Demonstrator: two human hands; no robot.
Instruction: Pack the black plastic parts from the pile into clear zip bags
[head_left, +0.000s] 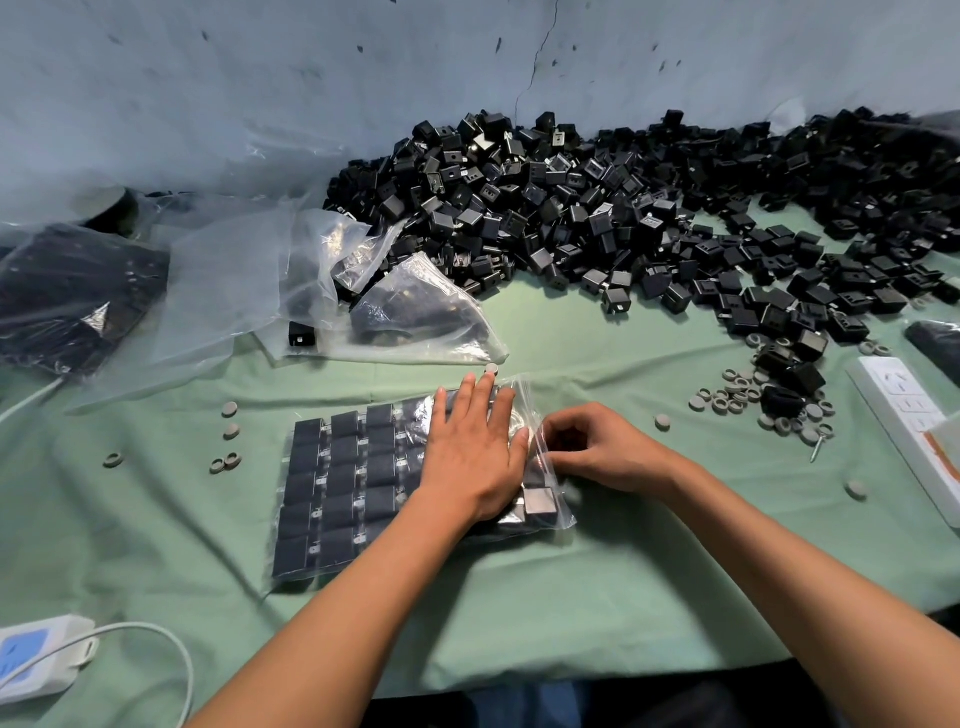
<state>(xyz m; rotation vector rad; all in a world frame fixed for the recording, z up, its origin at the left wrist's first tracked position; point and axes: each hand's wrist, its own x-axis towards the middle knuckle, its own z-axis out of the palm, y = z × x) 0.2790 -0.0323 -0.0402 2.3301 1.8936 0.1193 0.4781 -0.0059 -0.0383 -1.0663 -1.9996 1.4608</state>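
- A clear zip bag (363, 483) lies flat on the green-covered surface (623, 545), directly in front of the person, already filled with black plastic parts (343, 467) set in neat rows.
- The left hand (470, 457) rests palm-down on the right portion of the bag, fingers (485, 395) straight and spread, pressing the contents flat rather than gripping anything.
- The right hand (597, 449) sits at the bag's right edge, its fingers curled and pinching the loose plastic of the bag's mouth (540, 415).
- The bag's open end faces right, so the mouth lies under and just beside the right hand, which is the nearer one for any closing move; the mouth's edge runs away from the person, from near to far.
- Judging by the full rows, this bag looks close to packed, and the likely step is sealing the zip along that right edge while the left hand holds the parts down.
- The pile (623, 218) of loose black parts spreads across the far and right side of the surface, well apart from both hands.
- Other bags (426, 312) lie at the far left; small grey rings (727, 400) are scattered around.
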